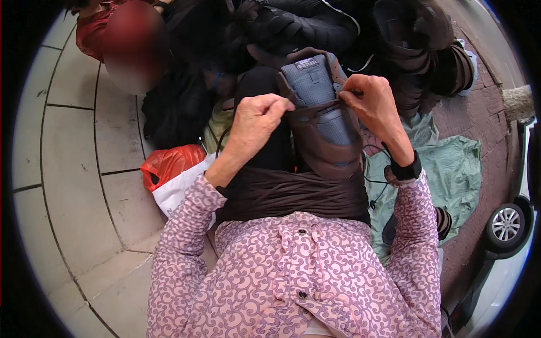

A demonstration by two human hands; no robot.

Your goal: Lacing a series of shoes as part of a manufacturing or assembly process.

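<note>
**Shoe held on the lap, both hands pinching at its collar**

I see the brown shoe [324, 121] resting on my lap, its toe toward my body and its grey insole and open mouth pointing away. It lies on the dark cloth [293, 194] across my thighs. My left hand [256, 121] has a narrow grip, thumb and fingers pinched on the left edge of the shoe's opening. My right hand [372, 101] is likewise closed tight on the right edge of the opening; whether it holds a needle or thread I cannot tell.

I judge the shoe to be light but fairly stiff in the sole and softer at the upper, so the collar will flex under a pinch while the body keeps its shape. The rim of the opening, or the sole from the sides, looks like the steady place to hold it.

A black watch [407, 170] sits on my right wrist. A thin black cord [376, 188] trails beside the shoe over a green sheet [456, 174]. To my left lie an orange bag [169, 163] and a white bag [177, 194] on the pavement [73, 169]. Another person sits ahead, and a car wheel [505, 224] shows far right.
</note>
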